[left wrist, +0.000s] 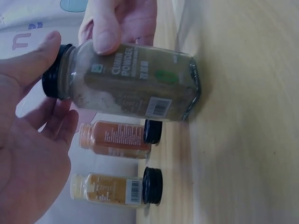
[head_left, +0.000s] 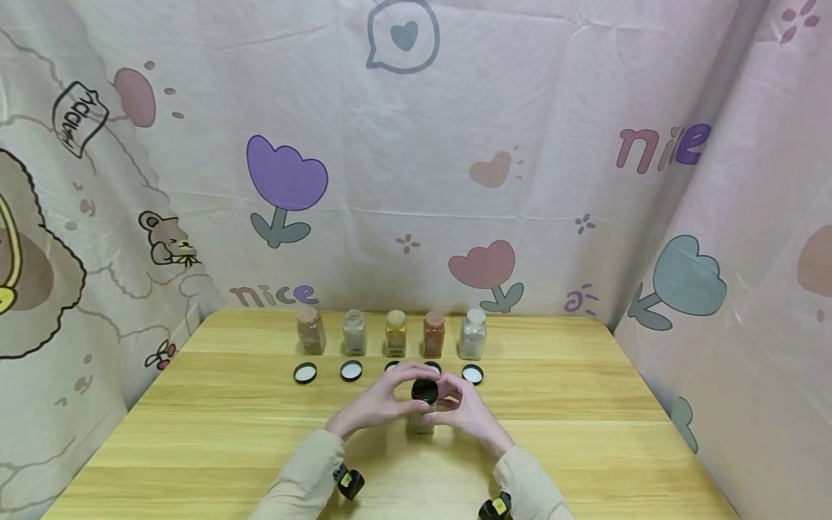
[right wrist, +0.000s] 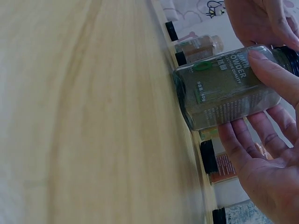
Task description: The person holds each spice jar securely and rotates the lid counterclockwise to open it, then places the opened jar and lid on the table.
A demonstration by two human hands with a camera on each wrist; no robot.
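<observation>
A clear spice jar [left wrist: 133, 81] labelled cumin powder stands upright between both hands near the middle of the table. Thumb and fingers of my left hand [head_left: 380, 403] pinch its black lid [head_left: 425, 391] from either side. My right hand [head_left: 469, 413] holds the jar's body, with the thumb [right wrist: 268, 67] across the label and the fingers around the far side. Brown-grey powder fills much of the jar. Whether its base touches the wood I cannot tell.
Along the table's back edge stand several uncapped spice jars, among them a yellow one [head_left: 396, 335], a red-orange one [head_left: 433, 336] and a white one [head_left: 472, 336]. Black lids lie in front of them, such as the leftmost lid [head_left: 305, 373]. A patterned curtain [head_left: 390, 180] hangs behind.
</observation>
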